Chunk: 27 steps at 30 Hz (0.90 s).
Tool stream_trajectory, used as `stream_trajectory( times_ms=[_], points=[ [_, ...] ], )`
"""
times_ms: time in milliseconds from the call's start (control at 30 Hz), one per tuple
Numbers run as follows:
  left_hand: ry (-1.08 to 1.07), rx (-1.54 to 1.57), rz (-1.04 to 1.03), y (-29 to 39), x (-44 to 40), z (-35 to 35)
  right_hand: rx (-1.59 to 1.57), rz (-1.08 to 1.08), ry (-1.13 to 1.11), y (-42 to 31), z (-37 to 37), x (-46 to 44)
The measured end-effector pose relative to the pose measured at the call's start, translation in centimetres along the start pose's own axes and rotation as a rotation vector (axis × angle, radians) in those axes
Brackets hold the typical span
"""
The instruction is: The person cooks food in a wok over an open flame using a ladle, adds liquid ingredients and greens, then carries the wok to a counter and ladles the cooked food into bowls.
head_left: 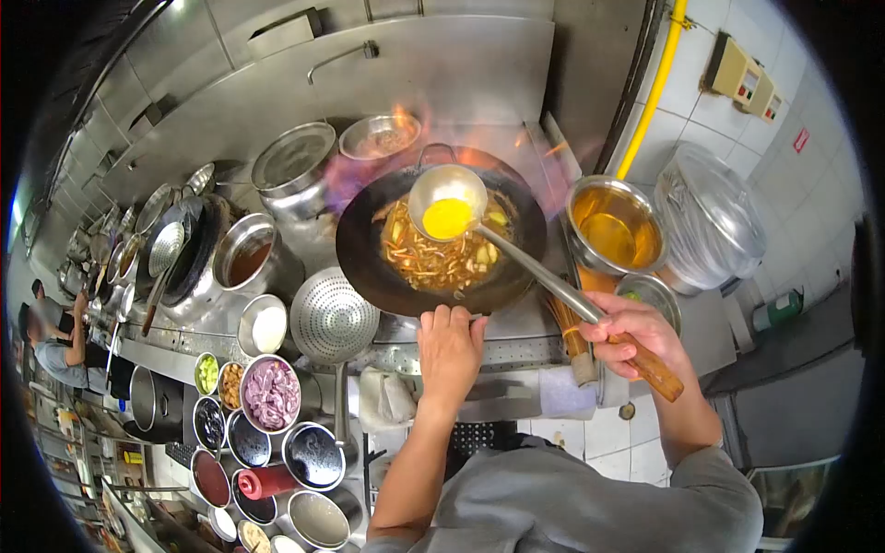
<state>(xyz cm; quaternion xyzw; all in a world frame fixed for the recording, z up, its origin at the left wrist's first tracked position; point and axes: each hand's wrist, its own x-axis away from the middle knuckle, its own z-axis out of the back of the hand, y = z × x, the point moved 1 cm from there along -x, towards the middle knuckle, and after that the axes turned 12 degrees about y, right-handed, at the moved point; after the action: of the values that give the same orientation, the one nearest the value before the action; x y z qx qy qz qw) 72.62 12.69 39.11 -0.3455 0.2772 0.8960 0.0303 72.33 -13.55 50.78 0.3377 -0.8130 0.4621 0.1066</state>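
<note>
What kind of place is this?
Probably a restaurant kitchen! Flames show behind a big wok, a long ladle is held over it, and lots of metal tubs hold sauces and chopped food.

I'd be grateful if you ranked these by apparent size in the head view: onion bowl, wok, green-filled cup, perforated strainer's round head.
Largest to smallest:
1. Wok
2. Perforated strainer's round head
3. Onion bowl
4. Green-filled cup

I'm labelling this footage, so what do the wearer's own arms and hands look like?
The left hand and right hand are bare, with no gloves, rings or watch visible. The plain grey sleeves are short.
</note>
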Motion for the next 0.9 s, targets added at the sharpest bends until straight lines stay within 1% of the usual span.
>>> stream_trajectory(
  times_ms=[100, 300, 400, 500, 533, 667, 767, 800, 900],
  points=[
    [-0.024, 0.003, -0.026, 0.1, 0.5, 0.3, 0.055, 0.02, -0.003, 0.1, -0.4, -0.8],
    [-0.087, 0.003, 0.003, 0.7, 2.1, 1.6, -0.145, 0.018, -0.129, 0.6, -0.2, -4.7],
    [-0.034, 0.028, -0.021, 1.0, 2.2, 1.9, -0.223, 0.067, -0.163, 0.1, -0.2, -6.5],
    [-0.035, 0.041, -0.022, 0.6, 2.7, 1.9, -0.128, 0.16, -0.119, -1.1, -0.1, -7.6],
    [-0.048, 0.035, -0.018, 0.6, 2.9, 2.0, -0.137, 0.143, -0.104, -1.6, 0.3, -8.0],
    [-0.065, 0.027, -0.008, 0.6, 3.4, 2.0, 0.139, 0.278, 0.176, -3.3, 0.8, -6.7],
    [-0.087, 0.019, 0.005, 0.5, 3.3, 1.8, 0.228, 0.304, 0.261, -4.3, 1.3, -4.2],
    [-0.099, 0.012, 0.01, 0.5, 3.2, 1.8, 0.257, 0.335, 0.253, -4.4, 2.0, -3.5],
    [-0.031, 0.077, -0.011, 0.3, 2.7, 1.0, 0.163, 0.237, 0.146, -4.8, 3.4, -0.9]
  ],
)
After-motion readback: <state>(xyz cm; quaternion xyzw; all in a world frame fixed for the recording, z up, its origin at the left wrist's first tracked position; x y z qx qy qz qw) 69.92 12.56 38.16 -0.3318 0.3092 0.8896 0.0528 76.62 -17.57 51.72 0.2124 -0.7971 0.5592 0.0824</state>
